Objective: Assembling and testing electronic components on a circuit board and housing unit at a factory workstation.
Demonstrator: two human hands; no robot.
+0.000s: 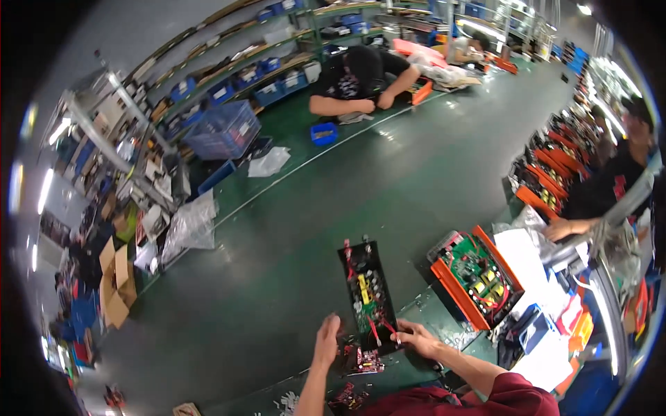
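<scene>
A long black metal casing (389,302) lies open on the green bench in front of me. Inside it are a green circuit board (372,306), yellow-wrapped parts and red wires. At its near right corner my right hand (418,341) pinches the end of a red wire (387,326), fingertips close to the casing wall. My left hand (326,341) is beside the casing's left side, fingers stretched and holding nothing. Against the near end of the casing sits a small panel board (366,361) crowded with components. More small loose boards (349,396) lie near my body.
To the right stands an orange-sided unit (452,286) with its board exposed. Beyond it are white sheets (519,258) and a row of orange units (548,182). Co-workers sit across and at the right. A blue tray (324,134), plastic bags (191,225) and a carton (116,284) stand farther off.
</scene>
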